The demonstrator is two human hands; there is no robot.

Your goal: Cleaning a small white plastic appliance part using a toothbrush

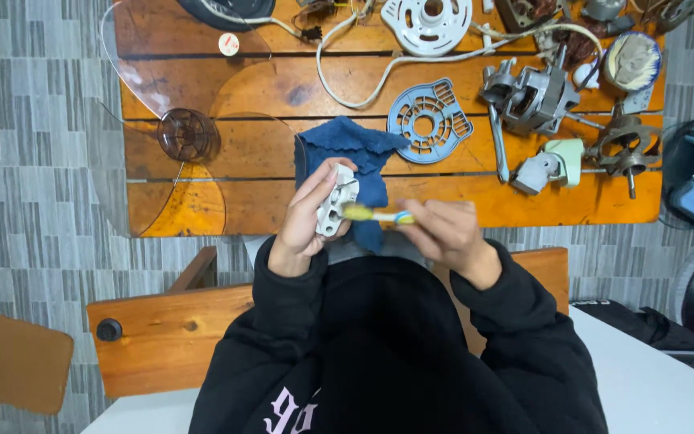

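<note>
- Black sleeves (299, 321) are filling the near view as I am watching from a distance.
- Left hand (307, 217) is gripping a small white housing part (336, 202), tilting its face toward the brush.
- Right hand (447, 233) is pinching a toothbrush (375, 214), bristles touching the part.
- Both are hovering over a blue cloth (355, 153) at the bench (202, 153) near edge, likely catching dirt.
- Blue grille (430, 120) and grey motor (536, 100) are lying toward the far edge.
</note>
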